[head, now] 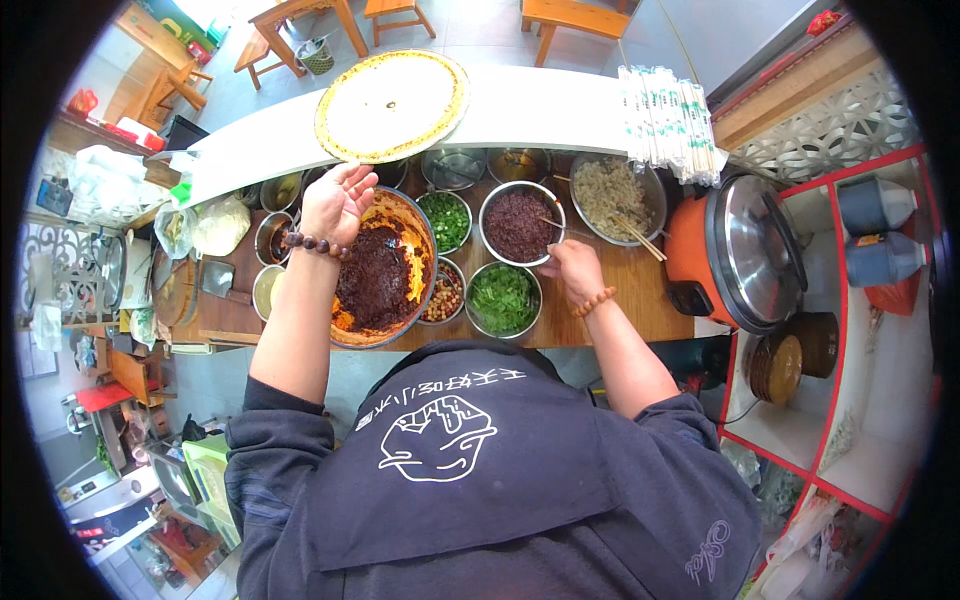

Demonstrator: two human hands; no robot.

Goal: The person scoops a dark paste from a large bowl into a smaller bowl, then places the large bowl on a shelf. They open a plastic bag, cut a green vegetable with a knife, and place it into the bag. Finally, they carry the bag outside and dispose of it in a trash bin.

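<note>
My left hand (341, 199) is palm up with fingers apart, just below the near edge of a round lid (394, 97); whether it touches the rim cannot be told. The lid is pale, stained orange around its edge, and overlaps the white shelf. Below that hand is a large bowl (382, 281) of dark, oily sauce. My right hand (576, 268) pinches the near right rim of a steel bowl (523, 223) of dark red-brown minced food. A thin utensil handle (555, 223) sticks out of this bowl.
Around them stand bowls of chopped scallions (446, 221), cilantro (502, 300), nuts (442, 292) and pale shredded food with chopsticks (611, 195). An orange rice cooker (705, 255) bounds the right. Wrapped chopsticks (667, 120) lie on the white shelf (540, 105). A cleaver (217, 277) lies left.
</note>
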